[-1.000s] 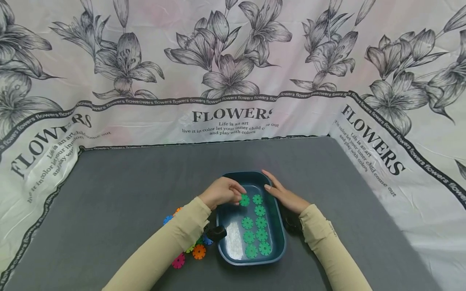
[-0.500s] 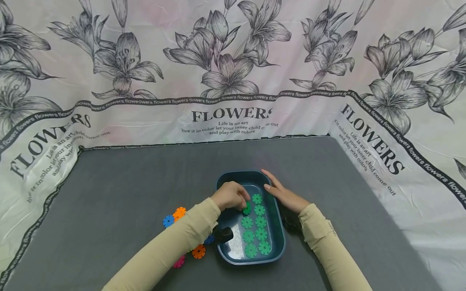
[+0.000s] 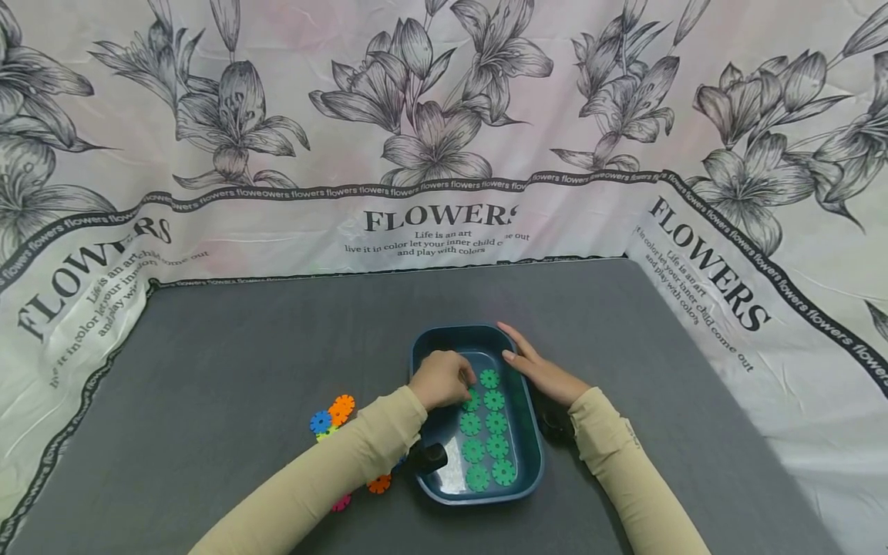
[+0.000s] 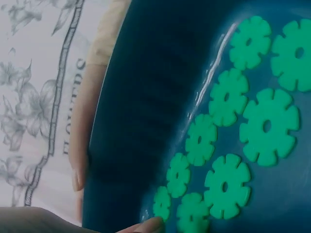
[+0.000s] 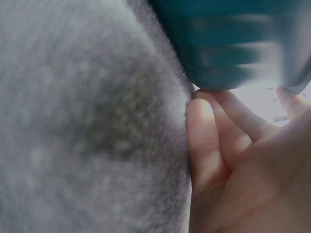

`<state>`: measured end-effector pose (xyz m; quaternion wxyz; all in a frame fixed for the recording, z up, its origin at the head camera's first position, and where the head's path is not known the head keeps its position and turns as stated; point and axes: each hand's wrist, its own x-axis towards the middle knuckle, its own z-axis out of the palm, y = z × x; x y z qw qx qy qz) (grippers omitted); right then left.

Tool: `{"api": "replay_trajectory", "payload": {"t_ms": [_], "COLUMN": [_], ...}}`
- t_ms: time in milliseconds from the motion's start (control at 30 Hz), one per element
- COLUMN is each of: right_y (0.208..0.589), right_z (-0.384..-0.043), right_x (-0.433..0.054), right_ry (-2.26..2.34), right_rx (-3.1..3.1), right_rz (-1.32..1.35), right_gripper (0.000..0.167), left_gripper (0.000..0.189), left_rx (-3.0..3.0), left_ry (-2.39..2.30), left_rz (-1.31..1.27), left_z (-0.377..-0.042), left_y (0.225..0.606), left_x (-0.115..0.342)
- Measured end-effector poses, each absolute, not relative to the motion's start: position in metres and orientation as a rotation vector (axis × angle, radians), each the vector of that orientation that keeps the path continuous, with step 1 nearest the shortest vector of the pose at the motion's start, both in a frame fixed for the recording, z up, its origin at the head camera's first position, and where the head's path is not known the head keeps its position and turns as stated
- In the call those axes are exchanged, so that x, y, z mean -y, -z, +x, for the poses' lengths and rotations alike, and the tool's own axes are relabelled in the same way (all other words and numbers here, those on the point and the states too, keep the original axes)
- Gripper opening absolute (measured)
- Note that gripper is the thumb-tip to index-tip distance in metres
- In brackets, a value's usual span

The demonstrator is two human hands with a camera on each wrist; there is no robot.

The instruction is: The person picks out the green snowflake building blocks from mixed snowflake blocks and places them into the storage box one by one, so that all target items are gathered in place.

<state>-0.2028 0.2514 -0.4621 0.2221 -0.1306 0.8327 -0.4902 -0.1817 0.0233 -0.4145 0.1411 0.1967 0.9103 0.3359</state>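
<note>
A dark blue tray [image 3: 442,497] stands on the grey table, with green notched discs [image 3: 496,446] lying in two columns inside it. My left hand [image 3: 442,378] reaches over the tray's left side, its bent fingers at the topmost green disc [image 3: 473,401] of the left column. The left wrist view catches a fingertip [image 4: 149,225] low in the frame, close to this disc [image 4: 192,211]. At the tray's upper right, my right hand [image 3: 548,378] holds the rim, thumb over the edge and fingers along the outer wall. The right wrist view shows those fingers [image 5: 203,131] by the tray's underside.
Left of the tray lie several coloured discs: orange [image 3: 343,406], blue [image 3: 321,422] and pink [image 3: 341,502] ones, partly hidden by the left sleeve [image 3: 333,470]. A flower-printed cloth [image 3: 430,223] lines the back and sides of the grey table [image 3: 277,339].
My left hand has moved slightly right and down with a green disc, which now lies in line atop the left column. My right hand stays at the rim.
</note>
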Motion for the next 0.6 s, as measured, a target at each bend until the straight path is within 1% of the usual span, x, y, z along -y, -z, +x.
{"api": "replay_trajectory", "payload": {"t_ms": [133, 267, 467, 600], "right_y": [0.462, 0.462, 0.461, 0.461], "right_z": [-0.203, -0.204, -0.203, -0.202], "right_x": [-0.250, -0.248, -0.248, -0.250], "right_ry": [1.363, 1.359, 1.311, 1.294], "right_rx": [-2.293, -2.277, -2.326, -2.353], "right_rz": [-0.362, -0.360, -0.371, -0.365], "right_gripper": [0.059, 0.057, 0.057, 0.056], "left_gripper": [0.015, 0.012, 0.011, 0.014], "left_rx": [-2.692, -2.667, -2.609, -2.598], "left_ry": [-0.928, -1.068, -1.329, -1.354], "left_rz": [0.642, 0.633, 0.386, 0.233], "left_z": [-0.175, -0.164, -0.141, -0.132], "left_y": [0.406, 0.387, 0.357, 0.359], "left_x": [-0.019, 0.000, 0.059, 0.096]}}
